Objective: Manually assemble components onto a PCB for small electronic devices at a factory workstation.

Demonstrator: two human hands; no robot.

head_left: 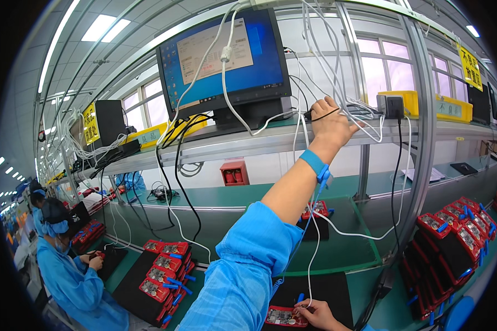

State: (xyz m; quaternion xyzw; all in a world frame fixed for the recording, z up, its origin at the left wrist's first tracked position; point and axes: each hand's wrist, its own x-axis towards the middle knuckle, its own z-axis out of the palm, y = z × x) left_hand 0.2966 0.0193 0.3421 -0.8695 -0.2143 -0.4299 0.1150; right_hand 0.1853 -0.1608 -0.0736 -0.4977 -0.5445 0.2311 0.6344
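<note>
The left hand (330, 126) is resting above the shelf (248, 145)'s front edge, grasp unclear. The right hand (319, 318) is pinching, apparently steadying the white cable (308, 276) on the red-cased board (281, 316).

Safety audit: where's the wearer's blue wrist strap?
Head view, right of centre: blue wrist strap sits on the raised wrist, between left hand and blue sleeve.

Lettered surfaces: a right-hand yellow sign (470, 67), high on the metal frame (427, 110), and a left-hand yellow sign (90, 126), beside a dark box (110, 117), both with bold dark characters; pale label (449, 108) with dark characters on a yellow bin (466, 112); monitor (176, 71) window of small print, including a red line, too fine to read
</note>
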